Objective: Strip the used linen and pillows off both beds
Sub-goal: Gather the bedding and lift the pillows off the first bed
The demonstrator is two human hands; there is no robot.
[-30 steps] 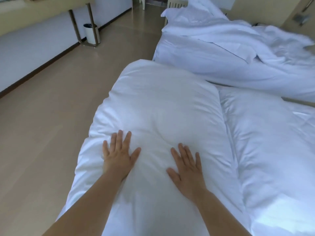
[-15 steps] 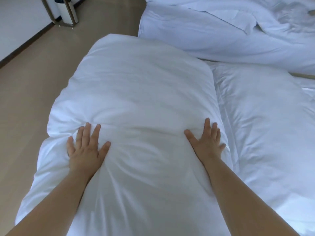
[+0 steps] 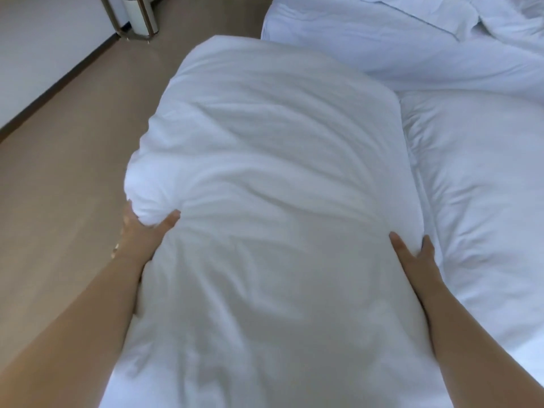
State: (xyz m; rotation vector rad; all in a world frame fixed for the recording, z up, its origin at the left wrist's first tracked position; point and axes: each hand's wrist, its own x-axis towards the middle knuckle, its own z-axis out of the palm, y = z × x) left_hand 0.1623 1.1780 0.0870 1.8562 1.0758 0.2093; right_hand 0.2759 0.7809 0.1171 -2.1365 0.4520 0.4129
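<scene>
A thick folded white duvet (image 3: 273,184) fills the middle of the view, lying along the left edge of the near bed. My left hand (image 3: 144,231) grips its left edge, thumb on top and fingers hidden underneath. My right hand (image 3: 412,254) grips its right edge, thumb on top, fingers tucked into the fold beside the near bed's white sheet (image 3: 482,207). The far bed (image 3: 397,45) at the top right carries rumpled white linen.
Bare wooden floor (image 3: 67,178) runs along the left of the bed. A small white bin (image 3: 134,14) stands between metal legs at the top left, by the white wall with a dark skirting.
Both hands went from lying flat on top of the duvet outward to its two sides and now clutch its edges. The left edge is bunched up and the view has come closer.
</scene>
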